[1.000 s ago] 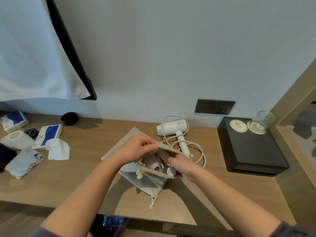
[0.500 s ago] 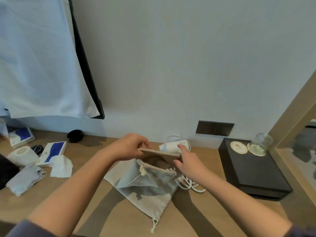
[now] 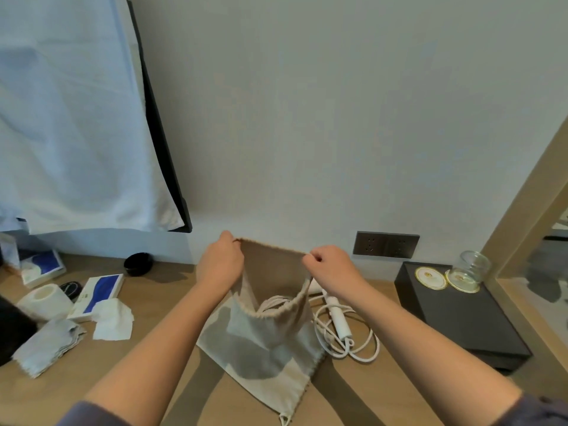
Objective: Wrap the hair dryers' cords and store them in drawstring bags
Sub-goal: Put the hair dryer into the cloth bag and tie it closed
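A beige drawstring bag (image 3: 270,342) stands on the wooden desk (image 3: 153,373), its mouth held up and stretched wide. My left hand (image 3: 219,265) pinches the left corner of the bag's far rim, and my right hand (image 3: 330,267) pinches the right corner. A coil of white cord (image 3: 276,304) shows inside the open mouth. To the right of the bag lies a second white hair dryer (image 3: 336,316), its handle pointing toward me and its loose cord (image 3: 356,345) looped on the desk. Its head is hidden behind my right wrist.
A black box (image 3: 461,315) with two coasters and a tipped glass (image 3: 471,269) sits at the right. Wall sockets (image 3: 385,245) are behind. At the left lie a tissue (image 3: 112,319), a folded cloth (image 3: 49,345), a paper roll (image 3: 44,298), blue-white packets and a small black bowl (image 3: 138,264).
Both hands have lifted the bag's far rim higher and pulled it apart, so the mouth is wider. The view has tilted upward.
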The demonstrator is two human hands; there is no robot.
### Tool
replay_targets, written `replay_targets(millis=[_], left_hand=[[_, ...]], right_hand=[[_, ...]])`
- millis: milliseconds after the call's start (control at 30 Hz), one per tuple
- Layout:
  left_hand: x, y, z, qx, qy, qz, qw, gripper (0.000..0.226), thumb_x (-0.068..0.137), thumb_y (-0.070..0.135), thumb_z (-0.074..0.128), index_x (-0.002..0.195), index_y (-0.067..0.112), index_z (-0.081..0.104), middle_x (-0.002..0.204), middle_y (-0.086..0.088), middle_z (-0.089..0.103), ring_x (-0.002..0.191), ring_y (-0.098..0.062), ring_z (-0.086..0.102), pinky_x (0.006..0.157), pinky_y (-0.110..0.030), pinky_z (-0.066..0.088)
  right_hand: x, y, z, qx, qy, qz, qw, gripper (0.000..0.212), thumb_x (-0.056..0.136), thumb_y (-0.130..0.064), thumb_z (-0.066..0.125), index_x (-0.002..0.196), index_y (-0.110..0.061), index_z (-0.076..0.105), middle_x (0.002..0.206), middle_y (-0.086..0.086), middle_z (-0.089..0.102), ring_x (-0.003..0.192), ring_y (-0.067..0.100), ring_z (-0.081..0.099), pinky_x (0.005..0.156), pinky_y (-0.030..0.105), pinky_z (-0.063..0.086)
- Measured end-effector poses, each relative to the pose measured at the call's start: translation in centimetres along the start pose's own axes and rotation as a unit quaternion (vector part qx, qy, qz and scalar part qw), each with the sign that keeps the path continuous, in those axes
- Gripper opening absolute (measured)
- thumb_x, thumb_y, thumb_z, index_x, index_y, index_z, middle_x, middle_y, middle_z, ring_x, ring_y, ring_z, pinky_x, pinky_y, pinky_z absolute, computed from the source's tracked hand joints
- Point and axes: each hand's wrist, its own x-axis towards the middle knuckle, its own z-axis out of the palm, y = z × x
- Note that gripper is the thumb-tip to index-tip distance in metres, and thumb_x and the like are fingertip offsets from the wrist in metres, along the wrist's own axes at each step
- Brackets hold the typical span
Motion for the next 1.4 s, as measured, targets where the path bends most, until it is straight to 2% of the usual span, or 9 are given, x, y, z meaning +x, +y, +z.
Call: replay_targets(millis=[133, 267, 533, 667, 767, 1000, 1100, 1200, 1400], left_hand=[[-0.4, 0.3, 0.0, 0.005, -0.007, 0.092, 0.996, 0.023, 0.102, 0.029, 0.035, 0.087, 0.013, 0.041, 0.072, -0.011, 0.053, 0.071, -0.033, 0.051, 0.060, -0.039, 0.039], [-1.3, 0.7, 0.8, 0.115, -0.043, 0.147, 0.981, 0.022, 0.102, 0.030, 0.037, 0.096, 0.012, 0.048, 0.086, -0.014, 0.063, 0.079, -0.034, 0.058, 0.062, -0.037, 0.042], [-3.5, 2.1, 1.6, 0.213, -0.061, 0.208, 0.953, 0.020, 0.101, 0.032, 0.034, 0.088, 0.017, 0.037, 0.087, -0.012, 0.064, 0.081, -0.035, 0.060, 0.058, -0.035, 0.034], [-3.3, 2.3, 0.5, 0.194, -0.077, 0.251, 0.945, 0.024, 0.100, 0.035, 0.034, 0.084, 0.018, 0.039, 0.081, -0.008, 0.062, 0.078, -0.031, 0.059, 0.058, -0.035, 0.034], [-2.8, 2.3, -0.3, 0.148, -0.105, 0.287, 0.941, 0.029, 0.098, 0.039, 0.039, 0.076, 0.021, 0.044, 0.068, 0.001, 0.053, 0.072, -0.027, 0.055, 0.057, -0.035, 0.036], [-1.8, 1.4, -0.2, 0.059, -0.129, 0.332, 0.932, 0.040, 0.092, 0.040, 0.054, 0.062, 0.017, 0.042, 0.051, 0.003, 0.046, 0.052, -0.010, 0.046, 0.052, -0.033, 0.034], [-1.9, 0.8, 0.1, 0.068, -0.161, 0.324, 0.930, 0.042, 0.092, 0.046, 0.053, 0.064, 0.014, 0.048, 0.053, 0.003, 0.048, 0.052, -0.009, 0.046, 0.052, -0.031, 0.035], [-2.0, 0.2, 0.4, 0.042, -0.165, 0.293, 0.941, 0.049, 0.087, 0.056, 0.053, 0.061, 0.015, 0.047, 0.051, 0.005, 0.046, 0.049, -0.009, 0.042, 0.051, -0.027, 0.032], [-1.5, -0.7, 0.2, -0.014, -0.158, 0.242, 0.957, 0.052, 0.084, 0.055, 0.058, 0.053, 0.015, 0.044, 0.046, 0.005, 0.040, 0.046, -0.008, 0.037, 0.051, -0.029, 0.030]], right_hand=[[-0.5, 0.0, -1.7, 0.085, 0.020, 0.020, 0.996, 0.037, 0.091, -0.013, 0.046, 0.057, -0.014, 0.032, 0.054, 0.005, 0.033, 0.053, 0.019, 0.038, 0.050, 0.030, 0.026], [-2.0, 2.0, -1.9, 0.180, -0.023, 0.103, 0.978, 0.025, 0.095, -0.014, 0.041, 0.070, -0.012, 0.038, 0.056, 0.003, 0.033, 0.043, 0.014, 0.031, 0.040, 0.021, 0.023], [-4.3, 5.2, -2.3, 0.211, -0.013, 0.150, 0.966, 0.018, 0.094, -0.021, 0.044, 0.077, -0.015, 0.044, 0.058, -0.001, 0.030, 0.045, 0.010, 0.025, 0.049, 0.027, 0.019], [-4.8, 4.7, -3.7, 0.302, -0.027, 0.210, 0.930, 0.013, 0.092, -0.018, 0.046, 0.080, -0.014, 0.050, 0.052, -0.003, 0.028, 0.041, 0.010, 0.021, 0.043, 0.024, 0.016], [-4.9, 4.8, -4.5, 0.355, -0.024, 0.229, 0.906, 0.018, 0.091, -0.017, 0.049, 0.073, -0.016, 0.043, 0.048, -0.005, 0.027, 0.039, 0.010, 0.020, 0.040, 0.021, 0.015], [-5.1, 6.6, -4.8, 0.376, -0.036, 0.233, 0.896, 0.035, 0.092, -0.016, 0.050, 0.060, -0.021, 0.035, 0.049, -0.003, 0.024, 0.042, 0.011, 0.016, 0.046, 0.023, 0.010], [-5.5, 7.7, -4.4, 0.378, -0.043, 0.242, 0.892, 0.035, 0.092, -0.019, 0.055, 0.059, -0.020, 0.042, 0.050, -0.003, 0.026, 0.042, 0.011, 0.017, 0.045, 0.023, 0.011], [-5.9, 8.6, -4.4, 0.373, -0.052, 0.224, 0.899, 0.026, 0.091, -0.026, 0.063, 0.070, -0.016, 0.050, 0.052, -0.003, 0.027, 0.044, 0.011, 0.019, 0.042, 0.024, 0.014], [-5.8, 10.0, -5.5, 0.379, -0.025, 0.225, 0.897, 0.045, 0.090, -0.033, 0.066, 0.061, -0.023, 0.033, 0.056, -0.001, 0.023, 0.049, 0.013, 0.015, 0.050, 0.030, 0.010]])
